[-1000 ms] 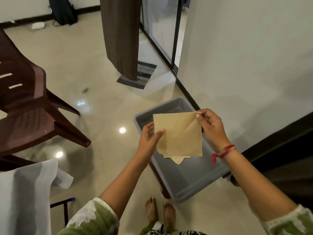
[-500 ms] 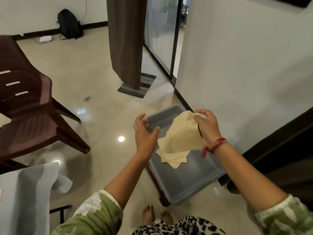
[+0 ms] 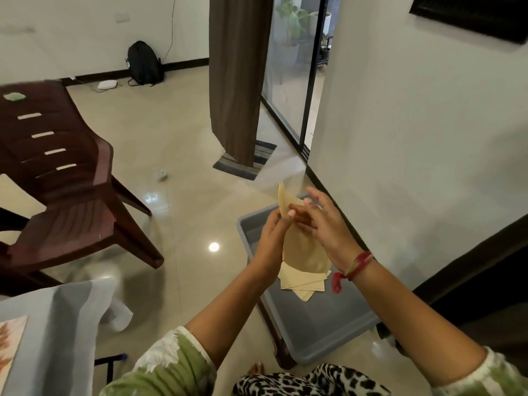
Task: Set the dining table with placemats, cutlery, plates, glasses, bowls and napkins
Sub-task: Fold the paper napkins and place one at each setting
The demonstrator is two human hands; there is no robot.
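Napkin (image 3: 303, 247) was spread flat a second ago. It now stands on edge above the grey tub (image 3: 328, 324), closed in between both hands. Left hand (image 3: 271, 238): fingers pinch its upper part. Right hand (image 3: 328, 227): fingers straight and spread, laid against it. Spare napkins (image 3: 297, 284) lie inside the tub. I judge this to be folding, ahead of placement.

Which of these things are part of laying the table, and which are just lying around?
Job: napkin between left hand and right hand; spare napkins; grey tub; placemat.
Lying about: brown chair; backpack; doormat; crumpled scrap on floor.
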